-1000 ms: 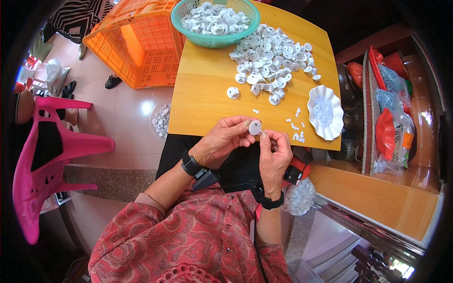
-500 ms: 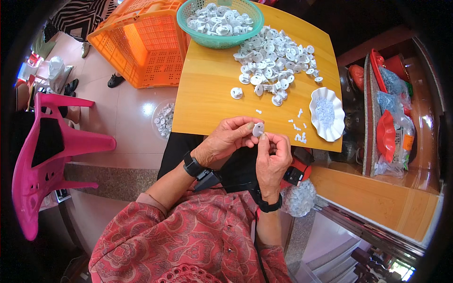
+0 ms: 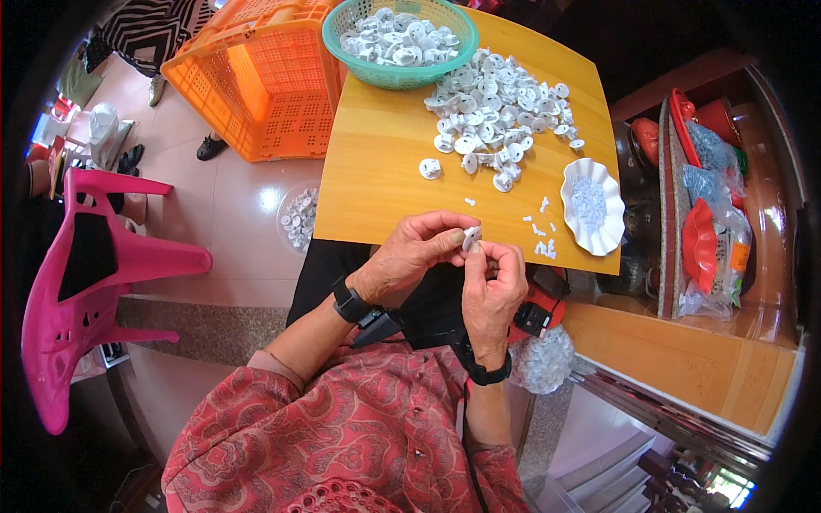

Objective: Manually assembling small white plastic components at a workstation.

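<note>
left fingers (image 3: 446,243) clamped on disc (image 3: 471,237), right fingers (image 3: 475,261) together at its rim.
held by near edge of worktop (image 3: 376,175); slack pinch on so little rim could drop it.

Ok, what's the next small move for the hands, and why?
The right hand should probably press gently toward the white disc: the left hand pinches it, and the right fingertips sit at its lower edge. Whether they grip anything is too small to tell.
</note>
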Demonstrator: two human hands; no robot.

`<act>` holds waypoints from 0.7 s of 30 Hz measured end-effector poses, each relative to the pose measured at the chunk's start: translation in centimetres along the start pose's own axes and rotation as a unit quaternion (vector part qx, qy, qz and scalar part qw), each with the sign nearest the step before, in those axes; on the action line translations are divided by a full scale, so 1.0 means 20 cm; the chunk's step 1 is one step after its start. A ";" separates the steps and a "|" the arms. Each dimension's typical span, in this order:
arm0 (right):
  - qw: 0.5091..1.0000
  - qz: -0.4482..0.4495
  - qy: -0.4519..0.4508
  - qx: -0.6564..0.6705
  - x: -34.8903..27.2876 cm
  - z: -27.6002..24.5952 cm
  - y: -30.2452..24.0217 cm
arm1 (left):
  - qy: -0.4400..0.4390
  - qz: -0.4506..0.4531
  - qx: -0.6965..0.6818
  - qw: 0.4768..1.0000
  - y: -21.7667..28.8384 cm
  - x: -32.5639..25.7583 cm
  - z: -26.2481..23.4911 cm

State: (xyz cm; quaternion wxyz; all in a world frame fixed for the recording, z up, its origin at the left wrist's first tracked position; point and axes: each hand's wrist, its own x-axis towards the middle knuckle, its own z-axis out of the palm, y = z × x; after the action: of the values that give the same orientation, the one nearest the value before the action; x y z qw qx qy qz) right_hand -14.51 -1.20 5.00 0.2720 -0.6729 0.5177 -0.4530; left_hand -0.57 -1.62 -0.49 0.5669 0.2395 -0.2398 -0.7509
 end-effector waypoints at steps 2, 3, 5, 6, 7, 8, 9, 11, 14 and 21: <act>1.000 -0.006 -0.003 -0.030 0.00 0.00 0.00 | 0.009 0.007 0.045 0.999 0.01 -0.01 0.02; 1.000 -0.006 -0.003 -0.030 0.00 0.00 0.01 | 0.008 0.007 0.045 0.999 0.02 -0.01 0.02; 0.999 -0.026 -0.007 -0.042 0.01 0.00 0.03 | 0.015 0.012 0.075 0.997 0.03 -0.01 0.03; 0.999 -0.026 -0.007 -0.042 0.00 0.00 0.04 | 0.014 0.012 0.075 0.997 0.03 -0.01 0.02; 1.000 -0.008 -0.015 -0.009 0.00 0.00 0.06 | 0.017 0.014 0.078 0.997 0.03 -0.01 0.01; 0.999 0.011 -0.024 0.025 0.00 0.00 0.07 | 0.020 0.017 0.081 0.996 0.03 0.00 0.00; 0.999 0.010 -0.024 0.025 0.00 0.00 0.06 | 0.021 0.018 0.081 0.996 0.03 -0.01 0.00; 0.990 0.087 -0.026 0.109 -0.01 0.01 0.04 | 0.026 0.019 0.074 0.997 0.04 -0.01 0.01; 0.991 0.084 -0.031 0.098 -0.01 0.00 0.04 | 0.031 0.016 0.063 0.997 0.05 -0.02 0.03; 1.000 -0.006 -0.027 -0.013 0.01 0.00 0.02 | 0.032 0.021 0.096 0.995 0.04 -0.02 0.03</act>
State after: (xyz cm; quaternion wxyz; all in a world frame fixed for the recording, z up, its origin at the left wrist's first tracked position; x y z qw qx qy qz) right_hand -14.66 -1.50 4.68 0.2745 -0.6912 0.5123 -0.4295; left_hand -0.30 -1.36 0.56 0.5645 0.3118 -0.2969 -0.7043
